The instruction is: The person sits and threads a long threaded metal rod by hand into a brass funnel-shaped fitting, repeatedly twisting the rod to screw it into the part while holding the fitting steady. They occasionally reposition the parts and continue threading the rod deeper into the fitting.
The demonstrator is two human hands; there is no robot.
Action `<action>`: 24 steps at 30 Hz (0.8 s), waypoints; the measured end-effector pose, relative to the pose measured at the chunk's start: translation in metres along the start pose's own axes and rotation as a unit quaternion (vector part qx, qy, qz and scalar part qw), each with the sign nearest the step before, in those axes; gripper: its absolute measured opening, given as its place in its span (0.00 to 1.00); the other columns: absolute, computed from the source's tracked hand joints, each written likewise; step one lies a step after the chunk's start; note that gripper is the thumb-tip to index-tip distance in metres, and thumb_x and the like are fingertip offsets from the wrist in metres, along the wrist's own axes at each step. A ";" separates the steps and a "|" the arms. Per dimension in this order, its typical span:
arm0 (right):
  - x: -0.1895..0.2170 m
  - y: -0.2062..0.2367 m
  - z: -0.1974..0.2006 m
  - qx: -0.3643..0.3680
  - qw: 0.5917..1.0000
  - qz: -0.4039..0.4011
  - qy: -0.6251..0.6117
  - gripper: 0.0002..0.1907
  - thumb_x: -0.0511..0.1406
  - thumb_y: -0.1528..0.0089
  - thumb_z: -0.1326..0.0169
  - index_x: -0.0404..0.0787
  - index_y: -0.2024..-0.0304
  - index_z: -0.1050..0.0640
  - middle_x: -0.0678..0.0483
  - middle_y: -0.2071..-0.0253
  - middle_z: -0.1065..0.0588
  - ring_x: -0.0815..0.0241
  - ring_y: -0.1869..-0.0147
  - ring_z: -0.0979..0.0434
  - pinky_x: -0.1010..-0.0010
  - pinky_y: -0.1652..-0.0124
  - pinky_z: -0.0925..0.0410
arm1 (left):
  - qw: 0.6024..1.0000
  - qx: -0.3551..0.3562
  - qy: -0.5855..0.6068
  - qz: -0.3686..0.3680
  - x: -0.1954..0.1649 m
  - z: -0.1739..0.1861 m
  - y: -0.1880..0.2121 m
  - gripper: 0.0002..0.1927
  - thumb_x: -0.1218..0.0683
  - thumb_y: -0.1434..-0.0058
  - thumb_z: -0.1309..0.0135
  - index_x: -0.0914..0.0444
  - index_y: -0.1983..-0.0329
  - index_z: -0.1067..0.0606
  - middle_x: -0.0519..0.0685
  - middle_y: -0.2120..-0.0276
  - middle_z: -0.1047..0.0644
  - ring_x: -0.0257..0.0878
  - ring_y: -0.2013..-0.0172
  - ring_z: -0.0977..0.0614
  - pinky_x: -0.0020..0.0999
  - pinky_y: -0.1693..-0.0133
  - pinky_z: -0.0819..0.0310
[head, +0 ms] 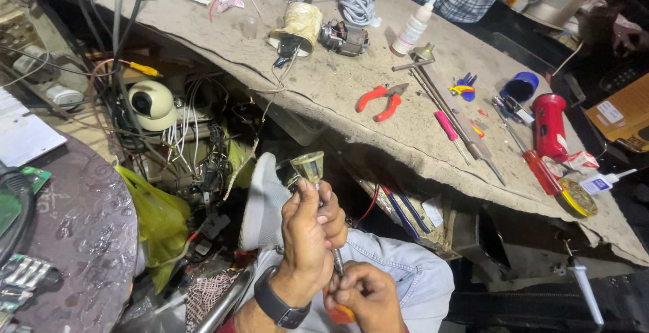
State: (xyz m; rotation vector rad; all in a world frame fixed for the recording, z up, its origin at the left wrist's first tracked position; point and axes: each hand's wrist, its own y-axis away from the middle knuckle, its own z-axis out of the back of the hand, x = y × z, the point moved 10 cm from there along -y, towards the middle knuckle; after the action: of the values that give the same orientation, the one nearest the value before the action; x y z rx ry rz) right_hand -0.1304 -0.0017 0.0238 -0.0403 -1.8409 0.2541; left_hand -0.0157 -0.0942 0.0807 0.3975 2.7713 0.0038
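Left hand (307, 228) grips small funnel-shaped part (309, 167); right hand (365, 292) below it clenches orange-handled screwdriver (340, 309), near tabletop (338, 83) edge.

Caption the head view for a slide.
Both hands, left hand and right hand, hold a small funnel-shaped part beside a cluttered workbench.

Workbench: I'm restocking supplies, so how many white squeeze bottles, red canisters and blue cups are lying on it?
White squeeze bottles: 2
Red canister: 1
Blue cup: 1
Total: 4
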 end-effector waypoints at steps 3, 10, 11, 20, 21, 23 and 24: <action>0.046 0.008 -0.019 -0.005 0.863 0.214 0.457 0.05 0.26 0.42 0.40 0.36 0.63 0.19 0.49 0.63 0.19 0.59 0.62 0.17 0.69 0.62 0.25 | 0.998 -0.048 -0.032 -0.026 -0.003 0.007 -0.001 0.24 0.36 0.31 0.59 0.61 0.64 0.34 0.39 0.81 0.41 0.27 0.84 0.44 0.23 0.83 0.52; 0.014 0.008 0.001 -0.027 0.971 0.037 0.237 0.05 0.27 0.44 0.37 0.37 0.64 0.18 0.51 0.65 0.19 0.60 0.62 0.17 0.69 0.60 0.26 | 0.999 -0.006 0.025 0.037 0.009 0.001 0.002 0.23 0.36 0.31 0.57 0.60 0.63 0.35 0.39 0.82 0.42 0.26 0.85 0.46 0.24 0.84 0.53; 0.006 0.008 0.002 -0.029 0.985 0.002 0.168 0.05 0.27 0.44 0.37 0.37 0.65 0.18 0.52 0.65 0.19 0.60 0.62 0.17 0.69 0.60 0.26 | 0.996 0.017 0.057 0.060 0.014 -0.003 0.004 0.23 0.35 0.31 0.58 0.60 0.64 0.35 0.38 0.82 0.43 0.26 0.85 0.46 0.24 0.84 0.54; 0.062 0.030 -0.026 -0.043 0.742 0.264 0.615 0.07 0.32 0.47 0.31 0.42 0.67 0.17 0.56 0.64 0.20 0.62 0.62 0.19 0.70 0.60 0.28 | 0.995 -0.074 -0.062 -0.034 0.008 0.012 0.005 0.25 0.35 0.31 0.58 0.61 0.65 0.33 0.39 0.81 0.42 0.28 0.84 0.46 0.24 0.84 0.55; 0.050 0.022 -0.008 -0.041 0.852 0.168 0.494 0.06 0.30 0.46 0.32 0.40 0.68 0.17 0.54 0.65 0.20 0.60 0.62 0.19 0.68 0.59 0.28 | 0.996 -0.068 -0.051 -0.024 0.010 0.010 0.006 0.25 0.35 0.31 0.58 0.61 0.65 0.33 0.39 0.81 0.42 0.28 0.84 0.46 0.25 0.84 0.55; 0.007 0.013 0.012 -0.025 0.979 -0.036 0.200 0.04 0.25 0.44 0.35 0.34 0.69 0.18 0.50 0.65 0.18 0.57 0.61 0.19 0.66 0.58 0.27 | 0.998 -0.060 -0.028 -0.014 0.011 0.009 0.006 0.24 0.35 0.31 0.59 0.61 0.64 0.34 0.39 0.81 0.41 0.28 0.85 0.46 0.25 0.84 0.55; -0.001 0.015 0.011 -0.024 0.991 -0.052 0.123 0.04 0.25 0.44 0.35 0.35 0.68 0.18 0.50 0.65 0.18 0.58 0.62 0.20 0.66 0.59 0.29 | 1.000 -0.022 -0.003 0.006 0.014 0.003 0.006 0.24 0.35 0.30 0.58 0.61 0.64 0.34 0.39 0.82 0.42 0.27 0.85 0.46 0.24 0.84 0.55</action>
State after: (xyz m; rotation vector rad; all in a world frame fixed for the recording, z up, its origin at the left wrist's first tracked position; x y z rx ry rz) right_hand -0.1425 0.0106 0.0172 -0.0098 -1.5979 0.1251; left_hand -0.0256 -0.0847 0.0733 0.4014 2.7585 0.0672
